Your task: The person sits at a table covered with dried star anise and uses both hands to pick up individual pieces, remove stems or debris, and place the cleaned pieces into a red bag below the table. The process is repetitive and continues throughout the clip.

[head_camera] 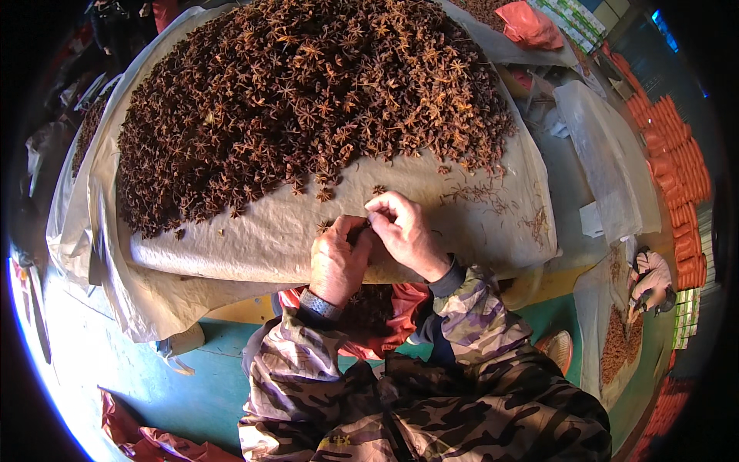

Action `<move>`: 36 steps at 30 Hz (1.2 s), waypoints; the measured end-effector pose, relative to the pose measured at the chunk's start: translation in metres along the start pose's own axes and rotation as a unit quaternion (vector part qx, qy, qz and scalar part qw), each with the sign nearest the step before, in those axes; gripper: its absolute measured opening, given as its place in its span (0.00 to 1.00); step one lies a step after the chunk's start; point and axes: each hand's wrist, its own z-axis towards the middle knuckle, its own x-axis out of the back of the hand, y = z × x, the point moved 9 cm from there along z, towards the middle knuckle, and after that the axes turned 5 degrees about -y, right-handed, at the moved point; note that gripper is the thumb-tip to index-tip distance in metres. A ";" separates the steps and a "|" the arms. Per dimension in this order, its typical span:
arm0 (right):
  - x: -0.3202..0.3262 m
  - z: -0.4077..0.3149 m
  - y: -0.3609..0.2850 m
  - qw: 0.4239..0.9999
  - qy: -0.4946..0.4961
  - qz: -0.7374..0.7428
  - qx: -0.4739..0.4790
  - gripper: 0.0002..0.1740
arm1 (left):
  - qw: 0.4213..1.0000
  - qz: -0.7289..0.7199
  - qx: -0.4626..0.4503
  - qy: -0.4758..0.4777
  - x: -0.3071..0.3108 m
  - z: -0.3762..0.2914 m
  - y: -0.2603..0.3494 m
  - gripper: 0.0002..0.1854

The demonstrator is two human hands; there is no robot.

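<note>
Close to the front edge of a sheet-covered table, my left hand [339, 257] is curled with its thumb and forefinger together. My right hand [405, 232] meets it from the right, its thumb and forefinger pinched. At the meeting fingertips is a small dark piece [368, 223], mostly hidden; it looks like part of a star anise. A broad heap of dried star anise [312, 98] rises just beyond. One loose star anise [379, 189] lies behind my right fingers, and another [324, 227] touches or nearly touches my left hand. Thin stems [476, 195] are scattered to the right.
Below the table edge, an open red bag [409, 306] holds dark contents before my body. The pale sheet [161, 306] hangs down at the left. Further right are a plastic-covered surface [600, 156], a crouching person [654, 278] by another pile, and stacked orange-red sacks [675, 156].
</note>
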 end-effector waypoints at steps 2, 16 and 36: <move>0.012 0.000 0.008 0.999 0.046 -0.013 -0.015 0.08 | 1.000 0.011 0.012 -0.005 0.002 0.000 0.001 0.12; 0.005 0.029 -0.001 0.927 -0.069 -0.369 0.012 0.08 | 0.967 0.230 -0.092 0.063 0.031 0.003 0.008 0.11; 0.049 0.012 0.039 0.898 -0.098 -0.426 -0.055 0.07 | 0.956 0.269 -0.118 0.019 0.019 -0.003 0.012 0.09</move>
